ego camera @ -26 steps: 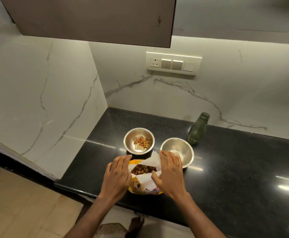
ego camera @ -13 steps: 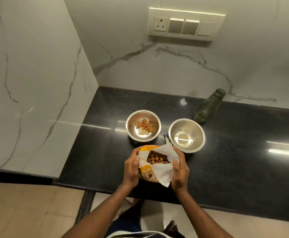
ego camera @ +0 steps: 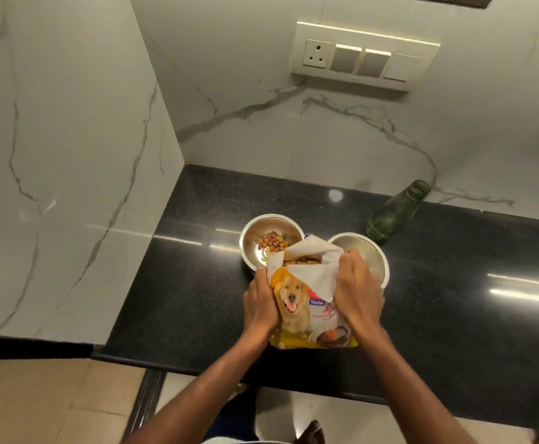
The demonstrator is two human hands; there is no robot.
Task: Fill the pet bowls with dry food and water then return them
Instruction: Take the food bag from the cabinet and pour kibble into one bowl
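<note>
A yellow-and-white dry food bag [ego camera: 306, 302] with a dog picture stands on the black counter [ego camera: 178, 299], its top open and kibble visible inside. My left hand [ego camera: 260, 302] grips the bag's left side. My right hand [ego camera: 356, 291] grips the folded white top flap on its right side. Behind the bag, a steel bowl [ego camera: 269, 240] holds a small pile of kibble. A second steel bowl [ego camera: 365, 253] sits to its right, partly hidden by my right hand; its contents cannot be made out.
A green glass bottle [ego camera: 396, 213] stands uncapped behind the right bowl. Marble walls close the counter at the left and back, with a switch panel [ego camera: 362, 57] above. The counter's front edge runs just below the bag; tiled floor lies beneath.
The bag has been stood up and turned so its dog picture faces me. Both hands have shifted to grip its sides. The camera has tilted further down.
</note>
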